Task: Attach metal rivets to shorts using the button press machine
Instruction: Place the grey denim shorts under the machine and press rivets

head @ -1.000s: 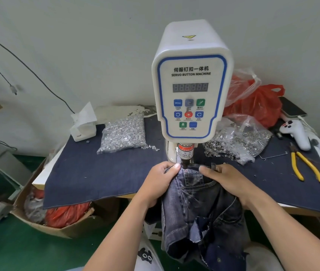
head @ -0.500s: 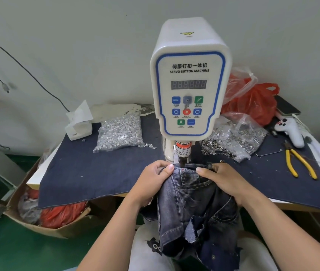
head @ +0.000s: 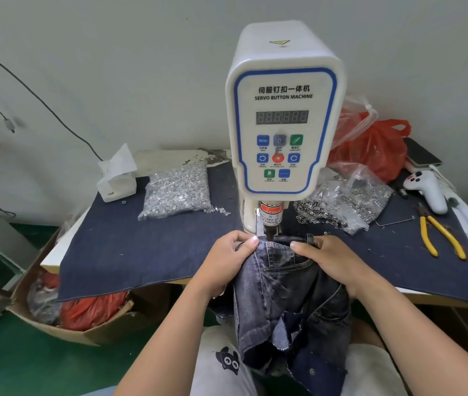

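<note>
1. The denim shorts [head: 287, 295], dark washed blue with pale stitching, are held at the waistband beneath the punch, and the rest is draped off the table edge onto the lap.
2. The button press machine [head: 283, 115], white with a blue-outlined control panel, is stood upright on the table.
3. Metal rivets are kept in a clear bag [head: 178, 190] left of the machine; ring-shaped parts [head: 344, 201] are spilled from a bag on its right.
</note>
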### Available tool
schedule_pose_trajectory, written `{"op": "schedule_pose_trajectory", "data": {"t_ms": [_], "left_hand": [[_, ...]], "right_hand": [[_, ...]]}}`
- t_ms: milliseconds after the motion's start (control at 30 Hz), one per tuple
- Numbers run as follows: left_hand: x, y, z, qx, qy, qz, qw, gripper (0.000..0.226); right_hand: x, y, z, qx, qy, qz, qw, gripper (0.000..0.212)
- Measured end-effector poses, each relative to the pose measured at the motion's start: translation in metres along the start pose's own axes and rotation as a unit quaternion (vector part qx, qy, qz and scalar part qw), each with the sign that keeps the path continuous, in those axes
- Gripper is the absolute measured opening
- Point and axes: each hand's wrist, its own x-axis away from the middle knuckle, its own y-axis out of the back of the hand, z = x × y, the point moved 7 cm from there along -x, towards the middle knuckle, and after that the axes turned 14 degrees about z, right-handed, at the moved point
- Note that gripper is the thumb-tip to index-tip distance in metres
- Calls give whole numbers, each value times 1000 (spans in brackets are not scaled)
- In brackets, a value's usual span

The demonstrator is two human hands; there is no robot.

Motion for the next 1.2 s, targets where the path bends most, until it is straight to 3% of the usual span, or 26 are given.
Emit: {"op": "schedule_pose_trajectory", "data": {"t_ms": [67,367,800,933,1200], "left_hand": [[0,0,1,5,-1,3,1000,21],[-1,0,3,17,-8,15,1000,20],[-1,1,4,18,-6,13,1000,17],[0,-1,2,20,-7,17,1000,19],[4,-4,-1,34,-2,16,999,20]], "right_hand": [[1,0,0,2,-1,-4,1000,68],[1,1,2,7,14,-14,1000,49],[3,1,2,19,14,-7,1000,49],[3,0,4,10,20,0,1000,66],[10,-3,9,-3,14,1,1000,73]]}}
